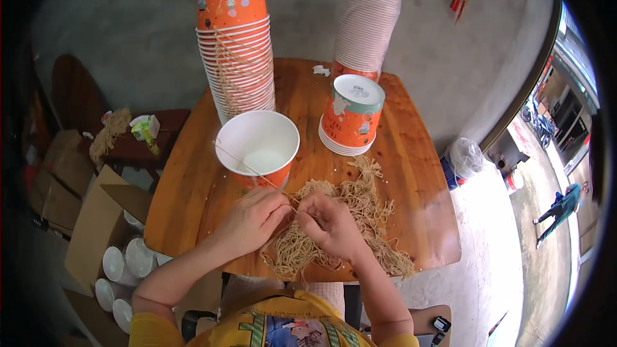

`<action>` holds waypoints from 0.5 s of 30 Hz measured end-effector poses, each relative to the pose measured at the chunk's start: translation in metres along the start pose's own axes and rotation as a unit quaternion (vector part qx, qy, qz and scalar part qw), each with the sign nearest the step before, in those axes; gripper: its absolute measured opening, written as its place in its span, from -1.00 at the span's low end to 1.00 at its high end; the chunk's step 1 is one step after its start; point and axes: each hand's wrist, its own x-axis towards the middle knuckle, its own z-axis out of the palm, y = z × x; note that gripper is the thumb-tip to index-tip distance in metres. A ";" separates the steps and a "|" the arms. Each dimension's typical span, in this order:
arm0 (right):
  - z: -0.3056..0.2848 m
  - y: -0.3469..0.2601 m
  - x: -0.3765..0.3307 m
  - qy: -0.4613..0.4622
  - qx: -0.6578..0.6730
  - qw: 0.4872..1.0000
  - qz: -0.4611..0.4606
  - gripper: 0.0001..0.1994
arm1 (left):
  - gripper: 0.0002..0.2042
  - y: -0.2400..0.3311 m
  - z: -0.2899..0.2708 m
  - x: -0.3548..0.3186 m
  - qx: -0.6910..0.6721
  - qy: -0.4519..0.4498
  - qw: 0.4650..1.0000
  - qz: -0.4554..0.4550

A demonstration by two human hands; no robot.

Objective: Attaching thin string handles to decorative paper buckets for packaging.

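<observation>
My left hand point(258, 215) is closed in a pinch on a thin beige cord point(243, 165), which runs up across the mouth of the white-lined paper bucket point(283, 130) to its left rim. Close beside it, my right hand point(331, 223) is also closed, its fingertips pinching the cord near the left fingertips. Whether the cord is knotted there is too small to tell. The bucket stands upright just beyond my left hand. Under and around both hands lies a tangled pile of beige cords point(366, 209) on the wooden table point(186, 199).
Behind the bucket rises a tall stack of orange paper buckets point(234, 58) with cords draped on it. To the right stand an upturned bucket stack point(353, 115) and a plastic-wrapped stack point(366, 22). A carton point(96, 231) with white-rimmed containers sits on the floor at left.
</observation>
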 end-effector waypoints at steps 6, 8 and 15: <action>-0.013 0.021 0.011 0.124 0.068 0.990 0.026 -0.91 | -0.80 -0.016 0.002 0.010 0.181 0.090 0.978 0.056; -0.018 0.025 0.022 0.181 0.141 0.973 0.012 -0.91 | -0.74 -0.028 0.003 0.011 0.219 0.093 0.969 0.067; -0.039 0.019 0.035 0.223 0.414 0.882 0.022 -0.93 | -0.63 -0.036 -0.011 0.016 0.306 0.063 0.947 0.075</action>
